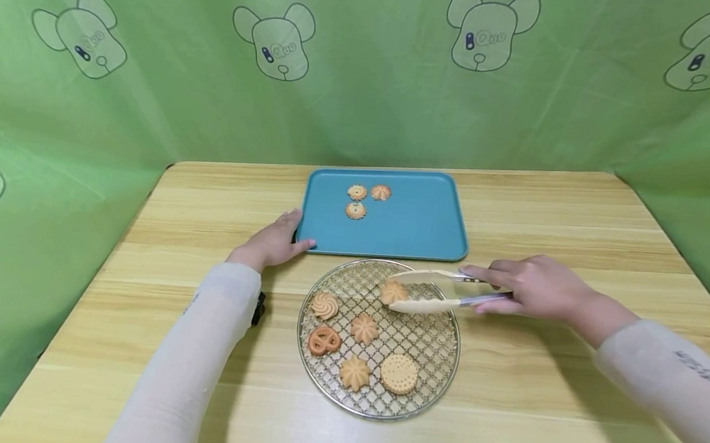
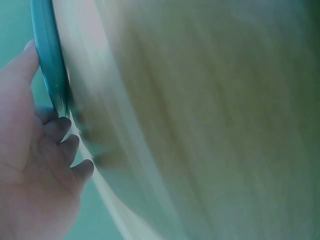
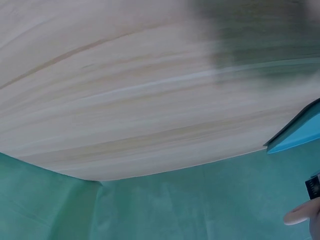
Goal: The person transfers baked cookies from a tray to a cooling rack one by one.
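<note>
My right hand [image 1: 541, 286] holds a pair of metal tongs [image 1: 487, 300] with cream scalloped tips. The tips lie on either side of a flower-shaped cookie [image 1: 394, 293] on the back part of a round wire rack [image 1: 375, 414]. My left hand [image 1: 272, 242] grips the front left corner of a blue tray [image 1: 419, 217], with the thumb over its rim. In the left wrist view, curled fingertips [image 2: 70, 145] come close to the tray's edge [image 2: 50, 60]. On the tray lie three small cookies, among them a round scalloped one [image 1: 356, 211].
Also on the rack are a swirl cookie [image 1: 324, 305], a pretzel-shaped cookie [image 1: 324, 340], two more flower-shaped cookies [image 1: 364, 329] and a dotted round biscuit [image 1: 399, 374]. The rack stands just in front of the tray on a wooden table [image 1: 534, 424]. Green curtain [image 1: 366, 108] hangs behind.
</note>
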`<action>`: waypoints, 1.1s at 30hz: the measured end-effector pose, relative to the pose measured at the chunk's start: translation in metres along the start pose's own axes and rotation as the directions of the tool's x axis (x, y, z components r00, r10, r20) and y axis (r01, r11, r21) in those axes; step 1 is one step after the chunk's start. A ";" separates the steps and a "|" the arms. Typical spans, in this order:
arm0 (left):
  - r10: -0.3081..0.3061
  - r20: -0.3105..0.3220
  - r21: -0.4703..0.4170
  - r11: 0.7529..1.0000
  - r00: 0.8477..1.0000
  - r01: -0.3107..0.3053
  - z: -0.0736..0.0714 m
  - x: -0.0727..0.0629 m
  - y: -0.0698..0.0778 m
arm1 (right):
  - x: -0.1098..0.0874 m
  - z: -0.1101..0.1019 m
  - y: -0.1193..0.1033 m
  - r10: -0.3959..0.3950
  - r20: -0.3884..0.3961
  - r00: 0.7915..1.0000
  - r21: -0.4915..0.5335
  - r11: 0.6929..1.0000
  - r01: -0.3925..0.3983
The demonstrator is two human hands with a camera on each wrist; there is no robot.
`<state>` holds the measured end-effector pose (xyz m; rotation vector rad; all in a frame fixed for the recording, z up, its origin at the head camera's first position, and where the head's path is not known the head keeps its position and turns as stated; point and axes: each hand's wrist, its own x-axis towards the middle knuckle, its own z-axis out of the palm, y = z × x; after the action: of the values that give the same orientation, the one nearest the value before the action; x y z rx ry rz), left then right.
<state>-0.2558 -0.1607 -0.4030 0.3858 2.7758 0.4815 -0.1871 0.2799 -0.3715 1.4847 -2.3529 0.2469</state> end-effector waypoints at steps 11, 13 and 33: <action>-0.003 0.003 -0.007 1.000 1.000 0.003 0.000 0.000 0.000 | -0.008 -0.006 0.003 -0.054 0.033 0.998 -0.013 0.998 0.054; -0.005 0.004 -0.002 1.000 1.000 0.005 0.000 0.000 0.000 | -0.010 -0.007 0.004 -0.062 0.043 0.997 -0.012 0.998 0.063; -0.004 -0.002 0.005 1.000 1.000 0.004 0.001 0.001 -0.001 | -0.017 -0.007 0.005 -0.153 0.038 0.987 0.013 0.988 0.153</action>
<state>-0.2563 -0.1609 -0.4048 0.3809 2.7801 0.4746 -0.1833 0.2986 -0.3713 1.6793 -2.2552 0.1923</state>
